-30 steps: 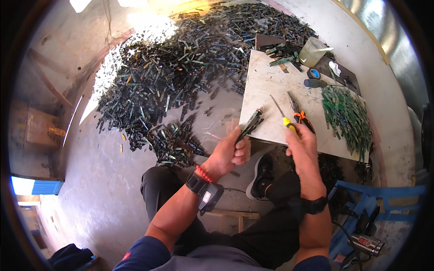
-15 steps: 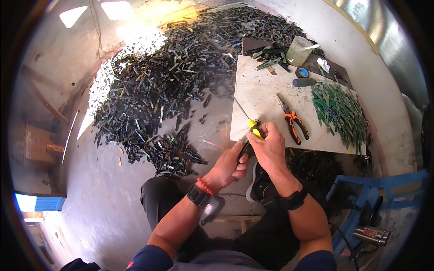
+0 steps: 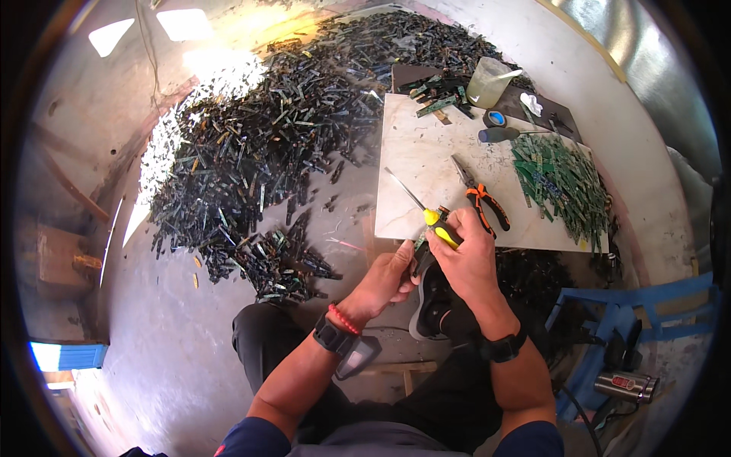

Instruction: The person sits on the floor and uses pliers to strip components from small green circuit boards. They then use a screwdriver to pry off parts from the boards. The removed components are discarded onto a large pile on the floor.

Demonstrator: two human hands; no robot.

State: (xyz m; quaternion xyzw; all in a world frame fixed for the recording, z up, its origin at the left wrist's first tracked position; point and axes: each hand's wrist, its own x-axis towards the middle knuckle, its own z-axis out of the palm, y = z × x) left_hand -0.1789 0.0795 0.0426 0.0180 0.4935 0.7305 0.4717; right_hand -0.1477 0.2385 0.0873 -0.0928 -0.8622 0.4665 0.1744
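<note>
My right hand (image 3: 472, 257) grips the yellow and black handle of a screwdriver (image 3: 444, 229), its thin metal shaft slanting up and left over the near left edge of a pale board (image 3: 411, 164). Close beside it, my closed left hand (image 3: 384, 282) pinches a narrow dark green strip (image 3: 419, 250) that looks like a piece of circuit board. Its lower part is hidden by my fingers. Orange and black pliers (image 3: 481, 196) lie on the board just beyond my right hand. A bundle of green strips (image 3: 560, 183) lies at the board's right side.
A large heap of dark strips (image 3: 251, 145) covers the floor ahead and left. Toward the board's far side are a cup (image 3: 487, 82), a tape roll (image 3: 495, 119) and another screwdriver (image 3: 499, 135). A blue stool (image 3: 601, 327) and metal flask (image 3: 626, 387) stand at right.
The view has shifted slightly right. My right hand and the screwdriver have drawn back a little to the right, and more of the strip in my left hand shows.
</note>
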